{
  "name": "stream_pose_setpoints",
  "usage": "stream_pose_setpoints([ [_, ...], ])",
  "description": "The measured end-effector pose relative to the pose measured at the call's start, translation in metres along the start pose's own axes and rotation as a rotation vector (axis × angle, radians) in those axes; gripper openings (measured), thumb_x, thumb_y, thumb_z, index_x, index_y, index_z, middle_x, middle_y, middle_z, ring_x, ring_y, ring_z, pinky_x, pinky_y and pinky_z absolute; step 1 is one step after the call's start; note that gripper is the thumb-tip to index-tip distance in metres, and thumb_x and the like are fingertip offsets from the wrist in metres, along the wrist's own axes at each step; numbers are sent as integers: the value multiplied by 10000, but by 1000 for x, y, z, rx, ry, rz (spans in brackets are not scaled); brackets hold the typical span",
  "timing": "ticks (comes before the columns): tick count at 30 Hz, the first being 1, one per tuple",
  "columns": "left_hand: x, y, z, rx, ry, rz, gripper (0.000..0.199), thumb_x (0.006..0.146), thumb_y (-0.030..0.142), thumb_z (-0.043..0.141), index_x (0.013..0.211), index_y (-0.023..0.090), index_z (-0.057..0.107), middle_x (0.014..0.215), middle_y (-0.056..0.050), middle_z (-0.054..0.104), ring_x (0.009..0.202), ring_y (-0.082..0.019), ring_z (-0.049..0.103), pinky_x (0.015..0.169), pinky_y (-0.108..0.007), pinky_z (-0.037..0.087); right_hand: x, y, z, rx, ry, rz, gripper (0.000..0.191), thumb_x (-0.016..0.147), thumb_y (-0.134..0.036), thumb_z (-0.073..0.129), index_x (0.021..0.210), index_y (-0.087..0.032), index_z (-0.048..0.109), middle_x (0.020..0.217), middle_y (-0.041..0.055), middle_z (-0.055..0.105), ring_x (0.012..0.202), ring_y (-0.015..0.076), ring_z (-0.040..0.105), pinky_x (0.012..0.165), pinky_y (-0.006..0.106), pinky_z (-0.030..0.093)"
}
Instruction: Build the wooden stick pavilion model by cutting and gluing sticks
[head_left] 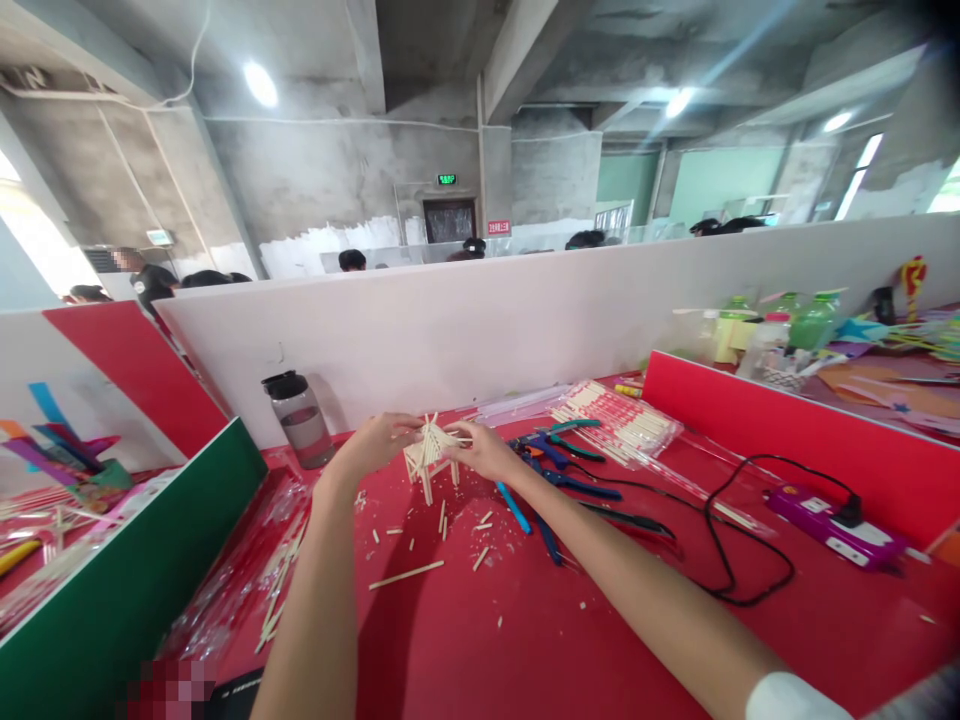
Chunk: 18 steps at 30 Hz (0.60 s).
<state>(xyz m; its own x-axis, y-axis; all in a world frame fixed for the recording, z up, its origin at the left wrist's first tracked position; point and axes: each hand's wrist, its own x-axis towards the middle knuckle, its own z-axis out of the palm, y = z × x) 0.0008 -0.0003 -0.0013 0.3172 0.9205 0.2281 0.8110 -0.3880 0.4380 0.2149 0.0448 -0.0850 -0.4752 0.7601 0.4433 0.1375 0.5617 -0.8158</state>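
A small model made of wooden sticks stands on the red tabletop, with a peaked roof of slanting sticks on short legs. My left hand grips its left side, fingers curled at the roof edge. From the right, my right hand pinches the roof's edge, the fingertips close to the sticks. Below the model lie a loose wooden stick and several short cut pieces. Just right of my right hand are several pliers and a blue pen-like tool.
A water bottle stands at the back left. Bagged sticks lie at the back right. A purple power strip with a looping black cable is on the right. A green divider and a red divider flank the table.
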Motion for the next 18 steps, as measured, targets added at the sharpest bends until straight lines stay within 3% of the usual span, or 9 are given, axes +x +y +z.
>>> stream_pose_setpoints([
  [4, 0, -5, 0, 14, -20, -20, 432, 843, 433, 539, 1145, 165, 692, 1223, -126, 678, 1106, -281, 637, 973, -375, 470, 1, 1, -7, 26, -37, 10, 441, 735, -224, 745, 1148, -171, 600, 1093, 93, 701, 979, 212, 679, 862, 336, 527],
  [10, 1, -7, -1, 41, -37, -7, 450, 858, 441, 507, 1178, 171, 674, 1252, -123, 661, 1114, -274, 634, 989, -387, 460, 1, -3, -26, -192, -41, 0, 220, 805, -330, 681, 936, -153, 677, 922, 77, 731, 840, 187, 681, 749, 275, 510],
  [18, -1, -1, -1, 45, -35, -19, 478, 853, 474, 495, 1183, 173, 665, 1247, -116, 666, 1099, -268, 643, 958, -365, 487, -1, -9, -29, -390, -6, -23, 204, 846, -337, 620, 865, -156, 713, 822, 58, 736, 715, 155, 653, 642, 231, 444],
])
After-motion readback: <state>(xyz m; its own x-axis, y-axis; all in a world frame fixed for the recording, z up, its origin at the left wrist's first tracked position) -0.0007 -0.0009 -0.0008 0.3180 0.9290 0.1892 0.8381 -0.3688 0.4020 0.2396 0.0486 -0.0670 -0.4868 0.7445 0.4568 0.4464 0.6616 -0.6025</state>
